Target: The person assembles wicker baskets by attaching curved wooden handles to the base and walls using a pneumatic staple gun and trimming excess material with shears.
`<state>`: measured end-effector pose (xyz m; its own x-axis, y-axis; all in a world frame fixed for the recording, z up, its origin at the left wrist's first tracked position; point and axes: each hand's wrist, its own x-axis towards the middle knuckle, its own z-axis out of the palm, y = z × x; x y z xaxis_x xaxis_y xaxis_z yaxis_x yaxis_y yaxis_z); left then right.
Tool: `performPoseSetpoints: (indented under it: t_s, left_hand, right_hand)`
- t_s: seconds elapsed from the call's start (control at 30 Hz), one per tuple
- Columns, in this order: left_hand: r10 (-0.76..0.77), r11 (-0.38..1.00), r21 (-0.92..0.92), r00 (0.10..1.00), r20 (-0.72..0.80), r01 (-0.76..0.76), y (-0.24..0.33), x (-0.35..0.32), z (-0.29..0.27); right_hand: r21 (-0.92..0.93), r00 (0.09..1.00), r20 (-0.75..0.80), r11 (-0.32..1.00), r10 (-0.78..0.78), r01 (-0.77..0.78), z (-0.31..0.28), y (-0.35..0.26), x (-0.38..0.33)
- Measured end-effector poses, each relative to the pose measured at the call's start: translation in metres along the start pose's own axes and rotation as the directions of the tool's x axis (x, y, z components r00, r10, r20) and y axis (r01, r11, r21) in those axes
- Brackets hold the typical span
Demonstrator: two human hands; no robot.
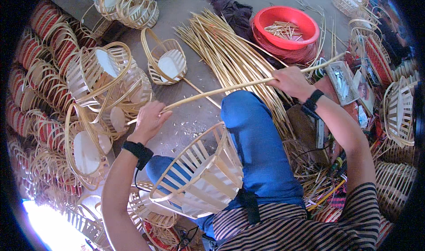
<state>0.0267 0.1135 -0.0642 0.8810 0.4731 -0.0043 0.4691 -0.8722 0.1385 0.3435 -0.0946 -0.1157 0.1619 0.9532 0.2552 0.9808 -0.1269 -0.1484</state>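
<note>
A long pale cane rod (pixel 221 90) stretches across in front of me, bowed slightly. My left hand (pixel 150 119) is closed round it near its left end. Farther along, my right hand (pixel 292 83) grips the same rod, and its tapered end sticks out to the right. On my lap, between my legs, rests a slatted basket (pixel 208 184) with a white base and no handle, tilted over. Black bands circle both my wrists.
A bundle of thin sticks (pixel 230 52) lies on the floor ahead. Beyond it, a red basin (pixel 261 22) holds short sticks. A handled basket (pixel 152 67) stands left of the bundle. Stacked baskets (pixel 95 74) fill the left. A metal tray of tools (pixel 341 80) sits at right.
</note>
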Motion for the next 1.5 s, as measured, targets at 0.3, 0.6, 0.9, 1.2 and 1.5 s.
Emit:
performPoseSetpoints:
  t_s: [0.3,0.6,0.9,1.2,1.5]
  left_hand:
    - [-0.133,0.991,0.025,0.989,0.071,0.132,0.004,-0.01,0.014]
    - [-0.236,0.971,0.033,0.971,-0.026,0.237,0.019,-0.048,0.024]
    - [-0.118,0.983,0.111,0.971,-0.21,0.143,0.002,-0.042,0.008]
    - [-0.061,0.977,0.188,0.978,-0.198,0.099,-0.041,-0.067,-0.005]
    - [-0.224,0.954,0.173,0.964,-0.141,0.246,-0.034,-0.095,0.019]
  right_hand:
    - [0.11,0.973,0.19,0.988,-0.129,0.109,0.016,-0.002,0.028]
    - [0.046,0.999,0.024,0.998,0.044,-0.045,0.019,0.019,-0.005]
    - [0.026,0.99,-0.12,0.997,-0.071,0.074,0.017,0.013,0.003]
    - [0.039,0.972,0.219,0.997,-0.08,0.073,-0.002,0.038,0.012]
    - [-0.095,0.988,0.152,0.995,0.009,0.005,0.028,0.027,0.002]
